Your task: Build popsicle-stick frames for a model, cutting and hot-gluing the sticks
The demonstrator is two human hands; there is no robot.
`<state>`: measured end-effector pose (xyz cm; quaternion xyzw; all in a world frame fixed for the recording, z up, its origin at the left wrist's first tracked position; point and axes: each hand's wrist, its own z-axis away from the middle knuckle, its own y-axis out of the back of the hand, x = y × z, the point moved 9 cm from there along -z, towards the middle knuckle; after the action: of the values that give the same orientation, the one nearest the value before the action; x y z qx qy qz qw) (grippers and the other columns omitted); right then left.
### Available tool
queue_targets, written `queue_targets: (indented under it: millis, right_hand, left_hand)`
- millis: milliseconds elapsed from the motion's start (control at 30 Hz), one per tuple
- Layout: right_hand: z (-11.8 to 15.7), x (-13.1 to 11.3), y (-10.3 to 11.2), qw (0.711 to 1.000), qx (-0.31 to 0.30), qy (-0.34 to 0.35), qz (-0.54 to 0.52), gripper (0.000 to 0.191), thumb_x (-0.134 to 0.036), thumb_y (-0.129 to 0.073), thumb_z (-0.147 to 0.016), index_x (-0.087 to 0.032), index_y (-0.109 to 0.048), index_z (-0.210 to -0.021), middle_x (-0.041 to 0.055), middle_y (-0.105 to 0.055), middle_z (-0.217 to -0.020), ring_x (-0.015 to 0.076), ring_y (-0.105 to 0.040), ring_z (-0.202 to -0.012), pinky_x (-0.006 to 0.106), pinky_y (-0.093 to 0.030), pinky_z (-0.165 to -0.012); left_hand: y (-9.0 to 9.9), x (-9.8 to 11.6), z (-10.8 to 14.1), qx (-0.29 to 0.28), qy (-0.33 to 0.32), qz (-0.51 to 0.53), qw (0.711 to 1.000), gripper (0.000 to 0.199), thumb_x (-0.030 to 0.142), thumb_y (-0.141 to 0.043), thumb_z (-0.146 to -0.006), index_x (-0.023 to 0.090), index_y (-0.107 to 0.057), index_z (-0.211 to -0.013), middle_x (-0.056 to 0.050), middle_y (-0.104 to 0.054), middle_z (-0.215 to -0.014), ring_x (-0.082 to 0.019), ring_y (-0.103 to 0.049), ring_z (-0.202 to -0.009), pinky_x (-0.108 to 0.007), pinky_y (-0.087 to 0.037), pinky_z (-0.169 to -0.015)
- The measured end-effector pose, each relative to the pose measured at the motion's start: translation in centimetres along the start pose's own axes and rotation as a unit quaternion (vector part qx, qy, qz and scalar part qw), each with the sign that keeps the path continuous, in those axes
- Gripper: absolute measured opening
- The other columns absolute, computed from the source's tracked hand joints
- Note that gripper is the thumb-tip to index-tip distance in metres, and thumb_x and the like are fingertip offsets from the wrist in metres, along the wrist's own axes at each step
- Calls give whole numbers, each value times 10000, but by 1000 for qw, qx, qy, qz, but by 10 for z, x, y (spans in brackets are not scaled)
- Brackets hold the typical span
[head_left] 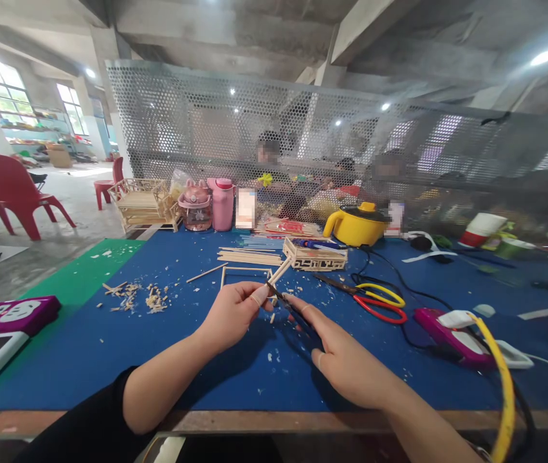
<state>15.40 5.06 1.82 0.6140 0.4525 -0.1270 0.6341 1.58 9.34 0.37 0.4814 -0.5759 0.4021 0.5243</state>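
Head view: slim wooden sticks [282, 270] projected from the left hand [235, 315], above the table [85, 360] and near a stick-built box [325, 262]; whether their far ends touched it could not be told. Judged by their thinness, they were light, stiff and dry, with little slip but some tendency to snap or splinter; the sound hold was a light pinch near the worked end, where leverage was least. The left hand was closed in such a pinch, thumb and forefinger meeting on the near ends. The right hand [346, 360] was partly curled around dark cutters [280, 298], whose tips lay at the left fingertips; its lower fingers were largely hidden.
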Motion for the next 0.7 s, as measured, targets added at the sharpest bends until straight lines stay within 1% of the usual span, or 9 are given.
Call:
queue_targets:
  millis: [100, 167, 233, 300, 367, 433, 500, 567, 700]
  right_hand:
    - [0, -1, -1, 1000, -3, 6, 13, 874, 41, -387, -587, -312, -378, -1388, -8, -417, -1437, 207, -342, -1342, 483, -225, -1125]
    - [-1, 1, -1, 1000, 0, 1, 23, 870, 38, -391, -586, -303, -383, -1386, -1, -420, -1435, 206, -349, -1338, 470, -237, -1122]
    - [-2, 5, 0, 999, 7, -14, 37, 855, 33, -403, -587, -285, -395, -1381, 11, -431, -1428, 207, -361, -1330, 454, -253, -1114]
    - [-3, 10, 1, 998, 22, -39, 52, 775, 8, -439, -618, -256, -443, -1346, 39, -484, -1386, 225, -417, -1289, 445, -303, -1083]
    - [-2, 11, 2, 995, 40, -54, 70, 604, -55, -489, -686, -230, -521, -1263, 70, -575, -1284, 246, -516, -1186, 428, -382, -1007]
    - [-2, 9, 2, 992, 52, -52, 100, 397, -138, -501, -759, -213, -589, -1138, 82, -657, -1122, 249, -598, -1032, 395, -445, -891]
    - [-3, 6, 2, 989, 54, -42, 132, 273, -171, -480, -791, -205, -614, -1027, 70, -687, -968, 239, -627, -890, 357, -462, -775]
    - [-4, 5, 2, 986, 51, -33, 154, 229, -152, -473, -780, -201, -615, -953, 56, -687, -878, 230, -626, -813, 328, -447, -704]
    - [-9, 6, 3, 986, 41, -18, 162, 231, -110, -476, -745, -207, -610, -907, 36, -687, -829, 210, -620, -763, 290, -415, -660]
  left_hand:
    - [2, 4, 1, 4, -15, -35, 999, 456, 553, -522, -790, 122, -656, -732, 26, -501, -514, -69, -319, -442, -209, -248, -430]
    - [2, 8, 3, 5, -30, -66, 997, 425, 509, -496, -819, 129, -649, -706, 25, -506, -521, -77, -342, -458, -211, -274, -452]
    - [0, 12, 5, 4, -48, -99, 994, 392, 456, -474, -843, 136, -640, -687, 19, -534, -549, -86, -381, -486, -215, -303, -486]
    - [-2, 16, 7, 1, -67, -128, 989, 365, 411, -457, -857, 143, -629, -677, 14, -559, -583, -97, -424, -529, -216, -328, -528]
    - [-4, 18, 9, -2, -82, -145, 986, 352, 385, -445, -864, 149, -616, -668, 13, -571, -600, -107, -454, -562, -217, -342, -556]
    - [-6, 19, 11, -6, -94, -152, 984, 350, 373, -430, -871, 152, -606, -664, 12, -570, -602, -113, -465, -575, -219, -348, -568]
    - [-8, 20, 12, -11, -107, -158, 982, 353, 367, -418, -878, 156, -594, -656, 16, -556, -594, -112, -458, -568, -219, -345, -563]
    - [-10, 21, 13, -12, -118, -165, 979, 355, 365, -409, -883, 160, -577, -647, 20, -537, -586, -109, -446, -559, -217, -337, -555]
    - [-10, 22, 14, 0, -129, -173, 976, 356, 372, -407, -885, 164, -558, -638, 22, -509, -576, -111, -440, -556, -216, -333, -550]
